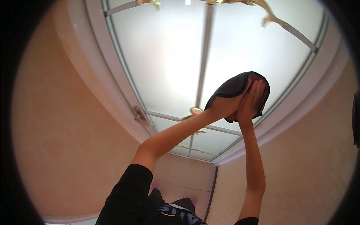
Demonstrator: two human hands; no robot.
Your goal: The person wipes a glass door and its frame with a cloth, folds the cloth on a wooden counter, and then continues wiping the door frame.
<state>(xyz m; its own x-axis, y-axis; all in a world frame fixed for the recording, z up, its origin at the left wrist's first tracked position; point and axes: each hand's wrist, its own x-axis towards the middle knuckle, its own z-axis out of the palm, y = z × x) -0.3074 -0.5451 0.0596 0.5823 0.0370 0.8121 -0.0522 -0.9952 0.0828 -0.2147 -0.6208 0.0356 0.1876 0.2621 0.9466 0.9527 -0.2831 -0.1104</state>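
Both of my arms are raised in front of a door with frosted glass panels (160,56). A dark cloth item with black edging and a reddish inner side (232,85) wraps around my hands; whether it is a cap or a cloth I cannot tell. My left hand (229,104) lies partly under its dark flap, and its fingers are mostly hidden. My right hand (253,98) presses against the reddish inside, fingers straight and close together. The two hands touch or nearly touch, with the item about them, in front of the right-hand glass panel.
A metal door handle (142,116) is on the door's left side. Gold-coloured ornaments (253,4) cross the glass at the top, with another (196,110) lower down. Beige walls (70,126) flank the door on both sides. Tiled floor (182,175) and my feet show below.
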